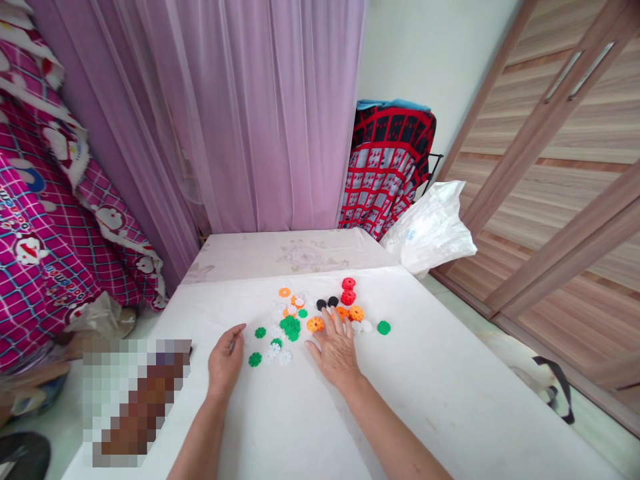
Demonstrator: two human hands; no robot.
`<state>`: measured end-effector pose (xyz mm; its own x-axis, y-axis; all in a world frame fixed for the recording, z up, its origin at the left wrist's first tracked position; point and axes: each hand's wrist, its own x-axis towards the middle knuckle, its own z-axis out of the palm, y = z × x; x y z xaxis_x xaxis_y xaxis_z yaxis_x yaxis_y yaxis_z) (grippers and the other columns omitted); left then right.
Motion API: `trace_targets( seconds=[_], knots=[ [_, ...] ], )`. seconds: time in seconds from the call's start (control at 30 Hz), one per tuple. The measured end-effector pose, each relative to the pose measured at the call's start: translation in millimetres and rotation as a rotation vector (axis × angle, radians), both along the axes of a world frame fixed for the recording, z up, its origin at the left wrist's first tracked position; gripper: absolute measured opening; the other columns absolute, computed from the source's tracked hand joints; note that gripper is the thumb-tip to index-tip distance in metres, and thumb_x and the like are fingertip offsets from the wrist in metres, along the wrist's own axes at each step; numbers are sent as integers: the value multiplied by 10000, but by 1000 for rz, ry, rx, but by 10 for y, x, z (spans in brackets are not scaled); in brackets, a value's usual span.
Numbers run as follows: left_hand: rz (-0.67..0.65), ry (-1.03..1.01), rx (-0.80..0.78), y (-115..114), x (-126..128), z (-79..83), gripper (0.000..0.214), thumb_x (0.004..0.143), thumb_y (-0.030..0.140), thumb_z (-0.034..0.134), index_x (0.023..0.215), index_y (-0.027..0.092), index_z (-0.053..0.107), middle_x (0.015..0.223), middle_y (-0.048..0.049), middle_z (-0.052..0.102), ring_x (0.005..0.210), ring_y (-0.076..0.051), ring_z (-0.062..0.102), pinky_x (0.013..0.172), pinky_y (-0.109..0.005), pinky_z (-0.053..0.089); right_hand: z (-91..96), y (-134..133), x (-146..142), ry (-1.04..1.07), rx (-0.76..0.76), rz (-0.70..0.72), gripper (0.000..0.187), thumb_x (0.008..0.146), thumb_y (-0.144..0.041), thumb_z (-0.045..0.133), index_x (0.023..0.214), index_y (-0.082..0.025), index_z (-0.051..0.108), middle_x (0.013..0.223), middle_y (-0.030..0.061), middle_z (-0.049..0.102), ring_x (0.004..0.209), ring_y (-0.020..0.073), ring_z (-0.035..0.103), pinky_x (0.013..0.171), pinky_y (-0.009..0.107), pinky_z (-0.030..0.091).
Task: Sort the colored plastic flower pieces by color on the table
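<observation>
Hanging beyond the green pile (291,327), which serves as landmark here, the purple curtain (280,113) is the largest thing in view; the wooden wardrobe (540,200) stands well to the pile's right. The white-covered table (280,427) spreads beneath the pile, and a white plastic bag (433,227) sits farther out on its right.

The right hand (334,353) is the nearer of the two, just right of the pile, palm down with fingers spread wide over several orange discs (357,313). Whether its fingertips press on them, I cannot tell. The left hand (226,360) is left of the pile and apart from it, fingers curled narrowly together; whether they hold a small piece is hidden.

Beyond the pile and to its right lie the red discs (349,298), with two black discs (321,305) between, just past the right fingertips. One orange disc (315,324) lies between the pile and that hand's forefinger. Being round, it shows no long axis. Small white discs (285,357) lie just nearer than the pile.
</observation>
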<state>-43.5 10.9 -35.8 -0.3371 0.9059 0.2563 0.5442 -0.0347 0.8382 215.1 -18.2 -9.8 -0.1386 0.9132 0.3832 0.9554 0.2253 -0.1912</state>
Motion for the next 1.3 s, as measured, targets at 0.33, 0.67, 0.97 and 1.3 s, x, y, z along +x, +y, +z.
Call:
trace_targets(
  seconds=[0.33, 0.67, 0.97, 1.3],
  knots=[
    [-69, 160, 68, 28, -22, -33, 343, 839, 396, 437, 1004, 231, 689, 1053, -53, 727, 982, -224, 669, 901, -384, 527, -15, -195, 158, 140, 178, 27, 250, 909, -319, 488, 854, -245, 721, 1282, 72, 594, 1252, 264, 447, 1035, 445, 330],
    [-554, 614, 49, 134, 1038, 448, 522, 770, 360, 660, 1273, 258, 569, 1212, -82, 653, 1148, -271, 565, 1074, -498, 344, -250, -318, 605, 463, 105, -53, 349, 918, -356, 417, 727, -192, 659, 683, 21, 644, 613, 116, 577, 618, 209, 411],
    [-788, 674, 12, 409, 1291, 440, 455, 809, 371, 617, 1244, 238, 596, 1268, -74, 631, 1172, -259, 550, 1042, -427, 367, -272, -282, 616, 623, 40, -75, 394, 903, -419, 412, 692, -187, 652, 632, 25, 639, 557, 126, 550, 572, 221, 400],
    [-805, 698, 12, 459, 1226, 405, 276, 863, 327, 543, 1106, 265, 661, 1110, -39, 702, 1079, -220, 593, 1011, -418, 374, -270, -289, 624, 567, 4, -87, 376, 907, -402, 416, 714, -199, 667, 657, 16, 653, 571, 120, 553, 582, 218, 392]
  ],
)
